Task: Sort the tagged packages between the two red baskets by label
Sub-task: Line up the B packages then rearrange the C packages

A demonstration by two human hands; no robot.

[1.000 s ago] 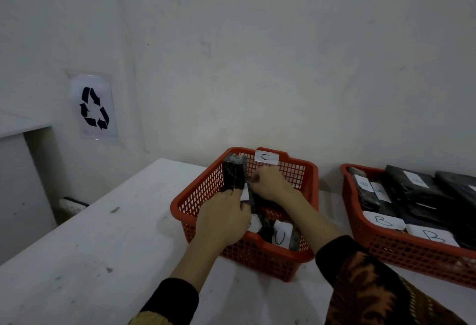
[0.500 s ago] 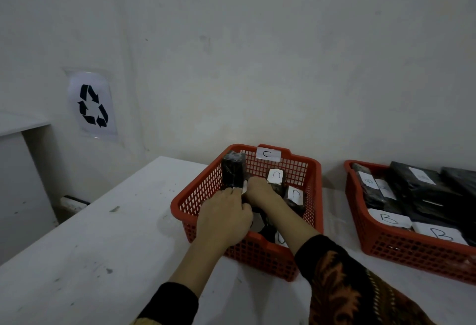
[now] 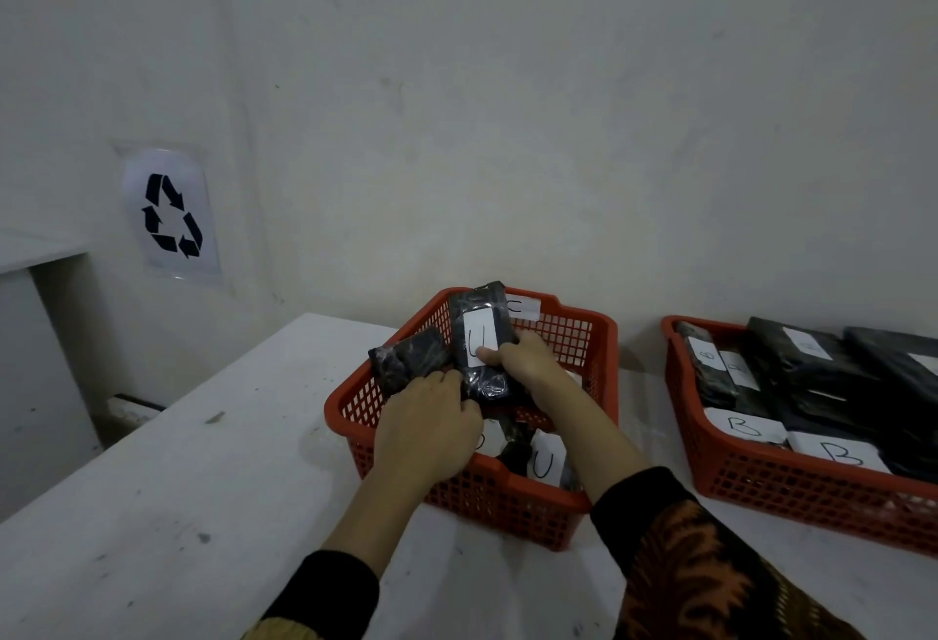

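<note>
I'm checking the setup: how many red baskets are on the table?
2. The left basket, tagged C, sits in front of the person with both hands over it; the right basket, holding B-labelled packages, stands apart to its right, partly cut off by the frame edge.

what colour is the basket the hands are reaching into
Red, with an open grid wall; it shows clearly in the head view.

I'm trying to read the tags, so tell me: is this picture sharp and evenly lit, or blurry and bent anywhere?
Head view: dim, soft, even light with no glare; the tag on the package under the right hand reads clearly; the right basket tags are softer; the left hand casts only a faint shadow; the wide lens bends the table edge and wall corner.
</note>
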